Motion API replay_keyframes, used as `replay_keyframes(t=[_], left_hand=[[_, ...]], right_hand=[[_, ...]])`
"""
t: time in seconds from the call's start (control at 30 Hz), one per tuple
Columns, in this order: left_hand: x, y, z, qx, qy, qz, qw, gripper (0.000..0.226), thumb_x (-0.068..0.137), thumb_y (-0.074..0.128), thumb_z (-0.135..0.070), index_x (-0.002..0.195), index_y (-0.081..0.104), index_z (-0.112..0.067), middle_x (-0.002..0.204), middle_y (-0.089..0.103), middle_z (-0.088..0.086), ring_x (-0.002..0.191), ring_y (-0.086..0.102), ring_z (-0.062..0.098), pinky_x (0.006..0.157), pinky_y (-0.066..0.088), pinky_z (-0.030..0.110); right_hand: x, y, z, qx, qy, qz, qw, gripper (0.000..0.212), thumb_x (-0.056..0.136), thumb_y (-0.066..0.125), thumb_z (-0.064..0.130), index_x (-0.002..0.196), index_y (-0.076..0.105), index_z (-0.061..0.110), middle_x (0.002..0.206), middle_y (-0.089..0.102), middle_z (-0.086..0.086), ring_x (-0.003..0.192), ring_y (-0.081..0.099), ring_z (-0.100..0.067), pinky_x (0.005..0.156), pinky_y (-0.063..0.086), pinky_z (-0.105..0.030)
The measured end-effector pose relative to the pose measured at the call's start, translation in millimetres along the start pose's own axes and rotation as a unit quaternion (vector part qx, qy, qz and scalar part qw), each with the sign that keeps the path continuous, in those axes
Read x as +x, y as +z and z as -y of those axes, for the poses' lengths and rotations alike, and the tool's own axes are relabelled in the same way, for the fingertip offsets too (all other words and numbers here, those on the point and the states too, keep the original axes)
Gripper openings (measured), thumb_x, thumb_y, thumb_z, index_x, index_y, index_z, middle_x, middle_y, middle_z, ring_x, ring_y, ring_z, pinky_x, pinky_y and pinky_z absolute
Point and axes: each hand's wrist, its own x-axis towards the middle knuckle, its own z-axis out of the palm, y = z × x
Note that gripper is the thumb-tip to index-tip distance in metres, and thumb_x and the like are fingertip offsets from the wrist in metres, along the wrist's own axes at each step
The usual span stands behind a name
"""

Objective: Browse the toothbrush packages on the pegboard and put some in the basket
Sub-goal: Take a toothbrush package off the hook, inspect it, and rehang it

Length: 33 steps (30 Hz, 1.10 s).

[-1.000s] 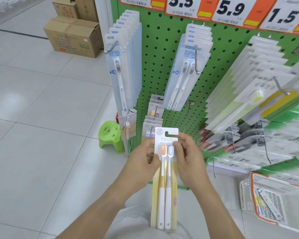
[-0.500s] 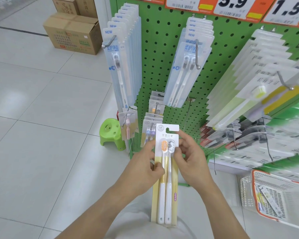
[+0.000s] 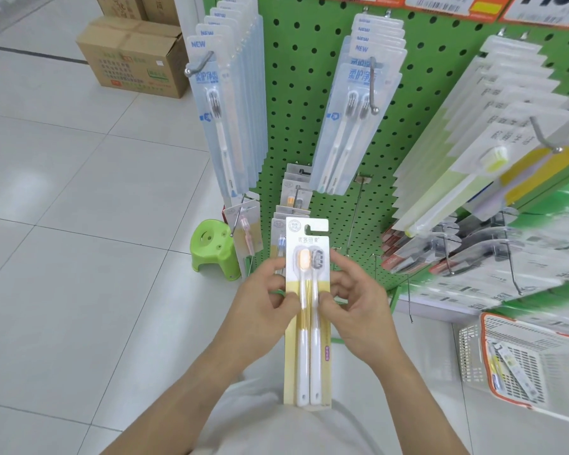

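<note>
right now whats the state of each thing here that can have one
twin toothbrush pack: off its peg, upright, pinched by both hands
left hand: grips pack's left edge
right hand: grips pack's right edge
basket: on floor, a package inside
green stool: upright on floor
cardboard box: closed

Both forearms reach forward, converging at centre. Left hand (image 3: 260, 310) and right hand (image 3: 358, 303) face each other, thumbs in front, fingers curled in a pinch; rear fingertips mostly hidden, likely behind.
</note>
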Motion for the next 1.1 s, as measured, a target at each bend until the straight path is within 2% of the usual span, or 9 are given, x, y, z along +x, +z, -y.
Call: replay_keyframes(t=[0.07, 0.17, 0.33, 0.47, 0.57, 0.67, 0.83, 0.97, 1.1], left_hand=[[-1, 0, 0, -0.013, -0.003, -0.005, 1.0, 0.036, 0.094, 0.057, 0.003, 0.118, 0.059, -0.025, 0.092, 0.078, 0.0, 0.065, 0.067, 0.021, 0.06, 0.052, 0.035], [-1, 0, 0, -0.034, -0.007, -0.034, 0.999, 0.032, 0.096, 0.057, 0.002, 0.115, 0.062, -0.022, 0.089, 0.078, 0.004, 0.065, 0.069, 0.018, 0.055, 0.055, 0.031], [3, -5, -5, -0.068, -0.01, -0.083, 0.994, 0.015, 0.096, 0.063, -0.006, 0.106, 0.064, -0.016, 0.086, 0.078, 0.0, 0.067, 0.072, 0.019, 0.06, 0.058, 0.033], [1, -3, -5, -0.037, -0.007, -0.114, 0.993, 0.016, 0.093, 0.07, -0.012, 0.107, 0.063, -0.016, 0.09, 0.078, -0.005, 0.07, 0.074, 0.015, 0.059, 0.053, 0.016], [2, 0, -3, -0.047, -0.015, -0.162, 0.985, 0.016, 0.094, 0.066, -0.009, 0.107, 0.061, -0.015, 0.09, 0.078, 0.0, 0.074, 0.073, 0.016, 0.06, 0.054, 0.019], [2, -2, -2, -0.06, -0.016, -0.185, 0.981, 0.019, 0.092, 0.065, -0.007, 0.109, 0.059, -0.015, 0.09, 0.078, 0.002, 0.08, 0.074, 0.024, 0.066, 0.058, 0.027], [-2, -9, -3, -0.018, -0.046, -0.112, 0.992, 0.035, 0.09, 0.066, -0.003, 0.119, 0.054, -0.019, 0.098, 0.076, -0.004, 0.082, 0.074, 0.016, 0.066, 0.057, 0.02], [-13, -13, -6, -0.024, -0.049, -0.05, 0.997, 0.055, 0.086, 0.067, 0.004, 0.125, 0.048, -0.028, 0.097, 0.076, -0.01, 0.082, 0.074, 0.01, 0.069, 0.058, 0.019], [-18, -12, -6, 0.007, -0.038, -0.054, 0.998, 0.071, 0.081, 0.07, 0.005, 0.135, 0.042, -0.033, 0.096, 0.075, -0.014, 0.08, 0.073, 0.009, 0.072, 0.057, 0.018]], right_hand=[[-1, 1, 1, 0.005, 0.004, -0.015, 1.0, 0.065, 0.086, 0.064, -0.011, 0.128, 0.059, 0.038, 0.09, 0.077, -0.002, 0.071, 0.058, -0.013, 0.063, 0.053, -0.03], [-3, 0, -3, 0.026, 0.015, -0.021, 0.999, 0.043, 0.092, 0.066, -0.003, 0.12, 0.068, 0.029, 0.085, 0.077, -0.006, 0.071, 0.068, -0.022, 0.069, 0.057, -0.037], [-12, 7, -6, 0.047, 0.032, -0.004, 0.998, 0.014, 0.091, 0.073, 0.02, 0.1, 0.074, 0.031, 0.078, 0.075, -0.01, 0.064, 0.065, -0.023, 0.056, 0.051, -0.032], [-18, 11, -6, 0.058, 0.035, 0.006, 0.998, 0.015, 0.089, 0.075, 0.024, 0.103, 0.072, 0.03, 0.079, 0.073, -0.007, 0.067, 0.063, -0.021, 0.055, 0.049, -0.03], [-23, 12, -3, 0.059, 0.033, 0.038, 0.997, 0.033, 0.085, 0.074, 0.021, 0.117, 0.069, 0.026, 0.086, 0.07, -0.002, 0.07, 0.06, -0.019, 0.059, 0.049, -0.03], [-27, 12, -3, 0.066, 0.042, 0.083, 0.993, 0.041, 0.087, 0.073, 0.015, 0.125, 0.067, 0.031, 0.094, 0.07, -0.009, 0.068, 0.059, -0.023, 0.059, 0.049, -0.035], [-30, 13, -5, 0.065, 0.035, 0.038, 0.997, 0.042, 0.084, 0.069, 0.01, 0.118, 0.072, 0.035, 0.087, 0.072, -0.009, 0.064, 0.06, -0.021, 0.061, 0.049, -0.034], [-35, 17, -5, 0.059, 0.013, -0.001, 0.998, 0.046, 0.089, 0.067, -0.009, 0.113, 0.072, 0.029, 0.082, 0.075, -0.001, 0.062, 0.062, -0.011, 0.062, 0.052, -0.025], [-39, 21, -6, 0.077, 0.02, -0.003, 0.997, 0.043, 0.088, 0.066, -0.009, 0.117, 0.07, 0.022, 0.086, 0.076, -0.003, 0.064, 0.063, -0.01, 0.065, 0.052, -0.021]])
